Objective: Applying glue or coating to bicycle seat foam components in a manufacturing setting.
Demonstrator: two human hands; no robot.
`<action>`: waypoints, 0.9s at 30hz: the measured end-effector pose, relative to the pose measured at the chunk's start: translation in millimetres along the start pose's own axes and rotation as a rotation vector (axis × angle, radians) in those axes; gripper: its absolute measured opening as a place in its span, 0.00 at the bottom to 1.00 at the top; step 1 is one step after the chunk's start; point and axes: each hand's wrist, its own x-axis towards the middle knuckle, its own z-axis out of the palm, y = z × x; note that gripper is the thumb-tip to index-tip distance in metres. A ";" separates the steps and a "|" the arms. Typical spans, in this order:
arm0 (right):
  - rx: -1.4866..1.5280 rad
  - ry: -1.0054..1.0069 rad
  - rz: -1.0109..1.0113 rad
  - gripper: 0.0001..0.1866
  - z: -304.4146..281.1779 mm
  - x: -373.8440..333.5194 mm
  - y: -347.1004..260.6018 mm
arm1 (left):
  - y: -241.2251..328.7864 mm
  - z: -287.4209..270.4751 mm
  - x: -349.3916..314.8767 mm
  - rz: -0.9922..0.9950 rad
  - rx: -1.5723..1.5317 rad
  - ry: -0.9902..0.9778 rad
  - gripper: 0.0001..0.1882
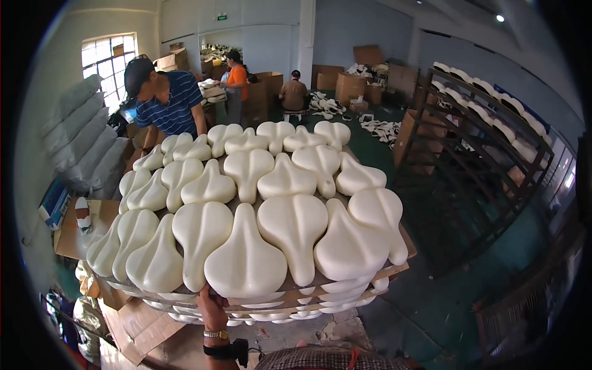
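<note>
My left hand [213, 309], with a metal watch and a black strap at the wrist, is closed on the front edge of the top board [290, 285]. Its fingertips are partly hidden at the rim. Just above it lie a narrow-nosed cream-white bicycle saddle pad [202, 237] and a wider saddle pad [245, 262] with its nose pointing away. Several more such pads cover the board in rows, noses alternating. Beneath it, further boards carry more saddle pads [345, 297] in a stack. My right hand is outside the view.
Across the stack at the left, a person in a striped blue shirt [165, 98] leans over. Dark metal racks [468, 160] with saddle pads stand to the right. A flattened cardboard box [139, 327] lies at the lower left. Two other people work farther back among cartons [350, 88].
</note>
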 end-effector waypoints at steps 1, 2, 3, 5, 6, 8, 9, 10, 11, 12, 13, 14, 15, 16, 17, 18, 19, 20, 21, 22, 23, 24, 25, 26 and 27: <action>0.011 -0.002 0.005 0.23 -0.6 -0.7 3.5 | 0.4 2.2 -0.4 -0.004 -0.019 0.031 0.16; 0.021 0.000 0.013 0.22 -1.4 -1.6 7.3 | 0.9 4.4 -1.4 0.001 -0.036 0.050 0.16; 0.032 0.002 0.016 0.22 -2.8 -2.0 11.0 | 1.1 6.4 -1.9 0.003 -0.035 0.063 0.16; 0.056 -0.004 0.034 0.22 -4.9 -3.0 19.8 | 2.2 8.9 -2.9 0.003 -0.026 0.075 0.16; 0.064 -0.005 0.038 0.21 -5.0 -3.0 24.9 | 1.8 9.3 -3.2 0.016 -0.027 0.079 0.16; 0.079 -0.011 0.047 0.21 -4.2 -0.8 33.8 | 0.5 9.5 -4.1 0.018 -0.032 0.084 0.16; 0.090 -0.013 0.051 0.21 -2.8 1.0 38.3 | -0.3 9.5 -4.4 0.044 -0.049 0.078 0.15; 0.102 -0.015 0.054 0.20 -1.2 3.5 41.7 | -0.3 10.1 -5.0 0.020 -0.035 0.086 0.15; 0.114 -0.017 0.056 0.20 1.6 6.5 45.8 | 0.4 10.8 -4.9 0.049 -0.022 0.092 0.16; 0.130 -0.022 0.056 0.20 3.7 9.1 48.2 | 2.7 13.4 -5.9 0.080 -0.009 0.096 0.16; 0.145 -0.028 0.057 0.20 7.5 13.3 52.8 | 2.4 15.1 -6.0 0.086 -0.007 0.087 0.16; 0.162 -0.036 0.059 0.19 8.9 15.8 55.5 | 10.0 21.0 -6.4 0.135 0.013 0.080 0.17; 0.181 -0.045 0.066 0.19 12.3 20.2 60.7 | 17.4 26.3 -7.0 0.162 0.042 0.109 0.17; 0.201 -0.055 0.075 0.19 15.6 23.7 66.8 | 27.1 32.2 -7.4 0.186 0.035 0.078 0.17; 0.221 -0.070 0.081 0.19 19.2 29.9 74.0 | 37.7 39.4 -7.4 0.205 0.043 0.063 0.17; 0.247 -0.086 0.090 0.18 24.0 35.7 83.5 | 45.8 48.2 -9.4 0.254 0.037 0.018 0.17; 0.283 -0.104 0.097 0.18 30.3 44.3 92.9 | 54.9 59.4 -9.0 0.231 0.018 0.046 0.17; 0.331 -0.128 0.109 0.18 39.5 53.2 105.8 | 59.7 69.2 -11.5 0.239 0.024 0.015 0.17; 0.405 -0.165 0.122 0.18 50.8 64.2 118.3 | 66.0 78.8 -13.7 0.263 0.000 0.023 0.16; 0.516 -0.215 0.153 0.17 60.5 75.3 132.3 | 70.3 89.1 -17.0 0.296 -0.030 0.005 0.16; 0.653 -0.275 0.198 0.17 72.1 86.0 145.8 | 75.9 99.3 -19.8 0.303 -0.026 -0.016 0.15; 0.756 -0.323 0.228 0.17 79.7 98.3 160.5 | 77.3 104.4 -22.1 0.305 -0.022 -0.017 0.15; 0.876 -0.390 0.248 0.17 89.6 105.9 170.9 | 80.3 113.6 -26.5 0.304 0.004 -0.034 0.16; 0.598 -0.352 0.064 0.17 88.8 110.3 183.3 | 79.8 122.2 -30.2 0.320 0.015 -0.050 0.16; 0.311 -0.273 -0.096 0.17 91.3 111.1 191.8 | 76.3 129.8 -35.7 0.343 0.044 -0.094 0.16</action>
